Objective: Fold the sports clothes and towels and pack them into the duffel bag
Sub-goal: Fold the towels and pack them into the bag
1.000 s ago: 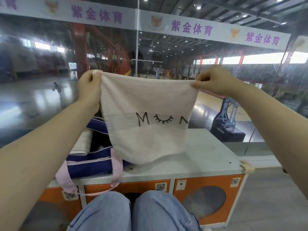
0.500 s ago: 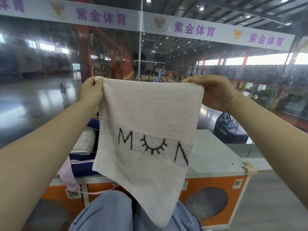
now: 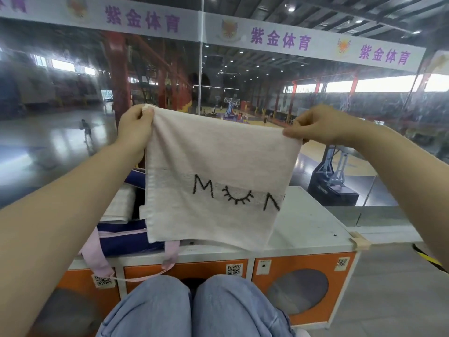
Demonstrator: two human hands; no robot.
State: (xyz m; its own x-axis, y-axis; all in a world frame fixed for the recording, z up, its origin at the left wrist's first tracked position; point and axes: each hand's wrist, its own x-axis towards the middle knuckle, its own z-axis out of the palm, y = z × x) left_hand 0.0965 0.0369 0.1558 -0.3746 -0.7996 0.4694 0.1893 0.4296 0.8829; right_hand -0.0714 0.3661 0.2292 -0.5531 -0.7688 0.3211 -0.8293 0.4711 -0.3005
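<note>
The left hand point(image 3: 136, 127) and right hand point(image 3: 315, 125) each pinch a top corner of the pale pink towel point(image 3: 213, 188), which hangs stretched between them, above the open navy duffel bag point(image 3: 126, 237) on the white-topped cabinet point(image 3: 306, 227).

2 hands point(image 3: 136, 125), 1 towel point(image 3: 218, 166), 1 duffel bag point(image 3: 126, 237), 1 cabinet point(image 3: 313, 229).

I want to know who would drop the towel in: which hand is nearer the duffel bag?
Left. The left hand pinches the towel corner right above the duffel bag; the right hand holds the far corner.
</note>
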